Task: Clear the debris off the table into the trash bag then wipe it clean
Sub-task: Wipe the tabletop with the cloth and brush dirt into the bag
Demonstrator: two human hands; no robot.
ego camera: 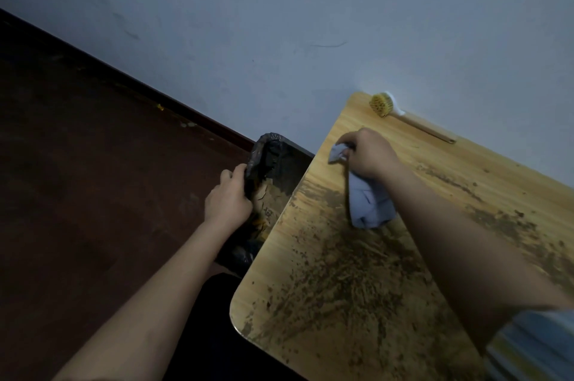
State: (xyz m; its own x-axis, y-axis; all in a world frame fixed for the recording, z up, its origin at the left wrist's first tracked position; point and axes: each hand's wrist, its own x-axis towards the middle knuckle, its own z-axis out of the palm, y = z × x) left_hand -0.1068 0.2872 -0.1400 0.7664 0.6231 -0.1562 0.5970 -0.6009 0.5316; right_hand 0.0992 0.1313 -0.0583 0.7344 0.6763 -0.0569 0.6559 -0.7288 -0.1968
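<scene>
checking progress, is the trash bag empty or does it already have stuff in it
Not empty: brown leafy debris shows inside the black trash bag, whose rim the left hand grips.

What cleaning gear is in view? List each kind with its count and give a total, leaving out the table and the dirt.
Crumpled light grey-blue cloth, gripped by the right hand on the wooden table: 1
Yellow-bristled scrub brush with a wooden handle, lying by the wall: 1
Black plastic trash bag, rim held by the left hand: 1
Total: 3
</scene>
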